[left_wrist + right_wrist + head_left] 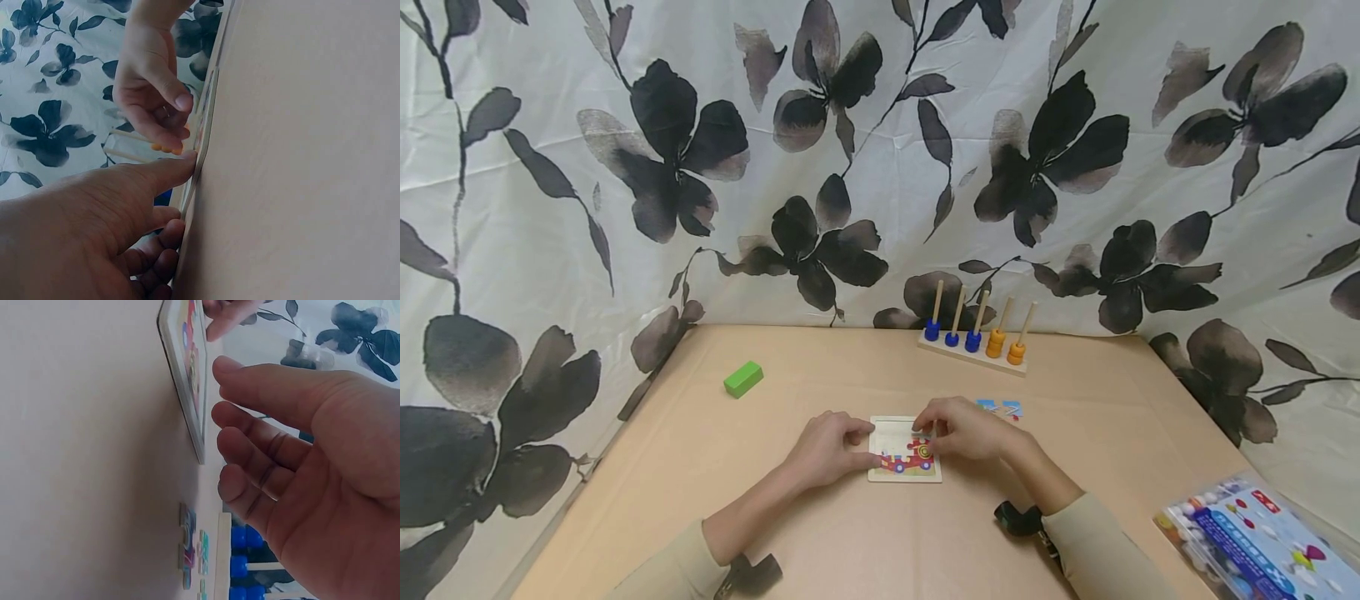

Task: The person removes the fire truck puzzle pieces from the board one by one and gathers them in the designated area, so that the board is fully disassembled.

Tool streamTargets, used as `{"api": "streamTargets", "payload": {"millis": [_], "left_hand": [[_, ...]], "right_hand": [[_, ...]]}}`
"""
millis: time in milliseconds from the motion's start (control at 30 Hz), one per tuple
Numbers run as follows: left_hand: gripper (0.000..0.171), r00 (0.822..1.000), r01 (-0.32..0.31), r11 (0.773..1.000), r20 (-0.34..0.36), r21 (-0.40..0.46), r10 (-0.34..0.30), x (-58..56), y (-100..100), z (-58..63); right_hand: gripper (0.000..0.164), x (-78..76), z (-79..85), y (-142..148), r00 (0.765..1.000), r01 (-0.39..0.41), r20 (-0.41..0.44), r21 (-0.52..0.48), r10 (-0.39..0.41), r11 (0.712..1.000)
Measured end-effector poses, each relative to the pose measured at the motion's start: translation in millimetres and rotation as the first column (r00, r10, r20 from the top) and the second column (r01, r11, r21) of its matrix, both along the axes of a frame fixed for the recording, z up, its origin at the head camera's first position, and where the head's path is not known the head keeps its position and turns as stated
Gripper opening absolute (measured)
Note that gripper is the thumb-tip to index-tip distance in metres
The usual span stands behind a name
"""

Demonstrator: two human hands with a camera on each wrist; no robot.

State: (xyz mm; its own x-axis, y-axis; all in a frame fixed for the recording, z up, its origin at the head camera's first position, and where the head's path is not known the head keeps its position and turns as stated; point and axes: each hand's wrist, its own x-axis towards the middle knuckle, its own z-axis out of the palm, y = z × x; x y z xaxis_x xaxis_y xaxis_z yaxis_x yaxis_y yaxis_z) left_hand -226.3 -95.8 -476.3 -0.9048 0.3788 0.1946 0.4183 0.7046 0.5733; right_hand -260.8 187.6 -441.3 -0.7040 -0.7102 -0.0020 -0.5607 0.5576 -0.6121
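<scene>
A small framed jigsaw puzzle board, with a red vehicle picture partly filling its pale tray, lies in front of me. My left hand grips its left edge; in the left wrist view the thumb lies along the rim with the fingers bent beside it. Over the board's right side hovers my right hand. In the right wrist view its bent fingers stand apart from the board's edge, with nothing between them. Loose blue jigsaw pieces lie just beyond the right hand.
A wooden peg stacker with blue and orange beads stands at the table's back edge. The green block sits at the back left. At the front right is a clear-lidded box with a printed blue label. A floral curtain hangs behind the table.
</scene>
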Motion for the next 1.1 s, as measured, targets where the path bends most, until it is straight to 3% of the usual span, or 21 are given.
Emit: {"api": "streamTargets", "payload": {"millis": [333,1100], "left_hand": [[0.050,1.000,0.007,1.000,-0.006,0.009,-0.007,0.5,-1,-0.5],[0.049,1.000,0.002,1.000,0.005,0.004,-0.002,0.1,-1,-2.2]], "right_hand": [[0.016,1.0,-5.9,-10,1.000,0.014,-0.017,0.082,-0.012,0.997],[0.016,2.6,-6.7,-13,1.000,0.013,-0.021,0.076,-0.011,0.997]]}}
